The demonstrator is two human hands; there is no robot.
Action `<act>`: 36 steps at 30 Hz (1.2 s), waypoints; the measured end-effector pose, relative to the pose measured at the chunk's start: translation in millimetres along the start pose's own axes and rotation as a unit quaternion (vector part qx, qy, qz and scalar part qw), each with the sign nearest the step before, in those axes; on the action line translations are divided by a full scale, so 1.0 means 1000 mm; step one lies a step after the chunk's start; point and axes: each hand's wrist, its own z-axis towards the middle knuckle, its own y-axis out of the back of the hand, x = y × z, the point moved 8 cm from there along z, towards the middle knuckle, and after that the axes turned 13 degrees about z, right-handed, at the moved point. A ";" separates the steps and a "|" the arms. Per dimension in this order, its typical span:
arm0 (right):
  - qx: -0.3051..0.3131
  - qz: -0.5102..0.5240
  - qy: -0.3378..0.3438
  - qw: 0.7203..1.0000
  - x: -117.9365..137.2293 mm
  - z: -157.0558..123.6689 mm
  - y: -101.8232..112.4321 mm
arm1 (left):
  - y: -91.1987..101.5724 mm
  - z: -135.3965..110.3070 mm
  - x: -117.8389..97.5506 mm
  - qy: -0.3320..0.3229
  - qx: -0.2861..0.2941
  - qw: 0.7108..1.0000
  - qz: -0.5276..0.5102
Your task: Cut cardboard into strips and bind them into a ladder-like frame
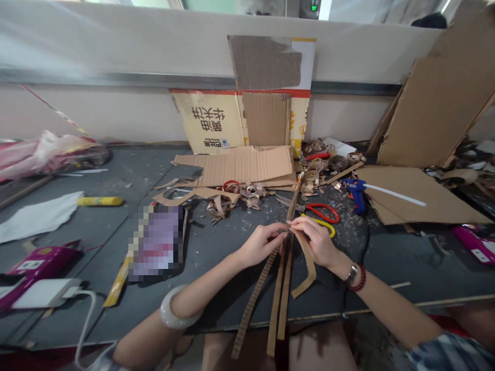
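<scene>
Both hands meet near the middle of the table around a bunch of narrow cardboard strips [285, 296]. My left hand [263, 244] pinches the strips from the left. From the right, my right hand [314, 239] pinches the same spot, and one bent strip [308, 263] hangs below its fingers. Several strip ends reach down past the table's front edge, while the bunch's upper end points toward the scraps at the back. Just beyond my right hand lie scissors with a red handle loop [324, 212] and a yellow one. What exactly the fingertips press together is hidden.
A blue glue gun [356, 193] with a white stick lies at right beside a flat cardboard sheet [421, 198]. Cut cardboard [247, 167] and curled scraps lie at the back. A blurred-out phone [158, 242], yellow cutter [118, 281], yellow tube [99, 201] and purple power strip [42, 265] are left.
</scene>
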 end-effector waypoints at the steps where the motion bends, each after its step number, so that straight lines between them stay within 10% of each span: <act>1: -0.006 0.001 -0.001 1.000 0.000 0.000 0.001 | 0.000 0.000 0.000 -0.001 0.000 1.000 -0.002; 36: -0.040 -0.005 -0.006 0.999 0.000 0.003 0.007 | -0.008 -0.002 -0.001 0.017 0.046 0.999 -0.013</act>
